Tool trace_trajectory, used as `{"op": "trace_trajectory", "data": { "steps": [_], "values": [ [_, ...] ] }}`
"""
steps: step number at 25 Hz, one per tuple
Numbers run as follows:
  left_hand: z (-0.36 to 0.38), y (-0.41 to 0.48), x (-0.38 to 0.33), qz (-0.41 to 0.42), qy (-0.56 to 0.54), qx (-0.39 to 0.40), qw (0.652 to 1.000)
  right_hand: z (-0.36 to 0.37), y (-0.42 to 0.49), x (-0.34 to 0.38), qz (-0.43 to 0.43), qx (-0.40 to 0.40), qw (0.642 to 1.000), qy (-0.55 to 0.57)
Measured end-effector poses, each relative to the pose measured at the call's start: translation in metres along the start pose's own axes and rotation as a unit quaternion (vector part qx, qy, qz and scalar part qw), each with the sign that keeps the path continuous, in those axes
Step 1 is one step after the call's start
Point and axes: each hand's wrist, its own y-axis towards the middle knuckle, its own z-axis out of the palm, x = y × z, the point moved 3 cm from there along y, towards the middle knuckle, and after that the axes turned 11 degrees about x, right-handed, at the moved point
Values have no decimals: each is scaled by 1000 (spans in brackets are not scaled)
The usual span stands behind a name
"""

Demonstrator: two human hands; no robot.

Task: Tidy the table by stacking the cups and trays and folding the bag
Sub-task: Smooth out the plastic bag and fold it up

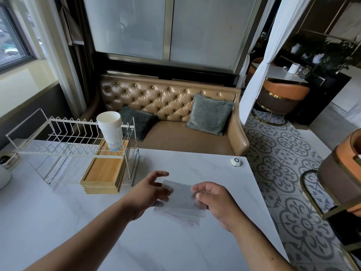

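While both hands hover over the near half of the white marble table [78,222], the clear plastic bag [181,198] sits between them. It is a thin translucent sheet, with its lower part lying on the tabletop and its upper part seemingly raised a little. The right hand [214,200] has its fingers curled in over the bag's right edge and appears to pinch it there, though the fingertips are smeared by motion. The left hand [150,190] is at the bag's left edge, thumb spread wide and pointing away, the other fingers loosely bent. Some of them show through the plastic, and I cannot tell whether they grip the bag or only touch it.

Further back on the left, a stack of paper cups [110,130] stands upright on the far end of a stack of wooden trays [105,171]. The trays lie flat under the right end of a white wire rack [68,145], and their near end pokes out past its frame. A small white call button [235,161] sits near the table's far right corner, well apart from the hands. A white jar [4,173] shows at the left edge. Behind the table runs a tufted tan sofa [172,102] with two grey cushions [210,114].
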Motion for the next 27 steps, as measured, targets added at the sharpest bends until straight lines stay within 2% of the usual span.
{"op": "trace_trajectory", "data": {
  "steps": [2, 4, 6, 9, 14, 17, 20, 23, 27],
  "values": [
    [-5, -3, 1, 25, 73, -42, 996, 7, 1, -6, 9, -6, 999, -30],
    [-9, -2, 4, 60, 221, -66, 971, 15, 1, -11, 40, -2, 990, -138],
    [-4, -1, 5, 92, 348, -49, 932, 27, -3, -16, 82, 22, 959, -272],
    [19, 8, 13, 113, 433, 15, 894, 41, -9, -28, 100, 21, 933, -346],
    [84, 39, 39, 127, 470, 100, 868, 6, -29, -65, 158, -36, 909, -385],
    [132, 64, 65, 123, 493, 113, 854, -39, -51, -103, 169, -80, 900, -394],
    [182, 95, 93, 110, 527, 119, 834, -95, -78, -146, 160, -161, 898, -378],
    [240, 134, 126, 68, 560, 130, 815, -165, -108, -188, 161, -246, 881, -370],
    [321, 195, 176, 15, 601, 175, 780, -259, -151, -237, 159, -362, 867, -303]
  ]
}}
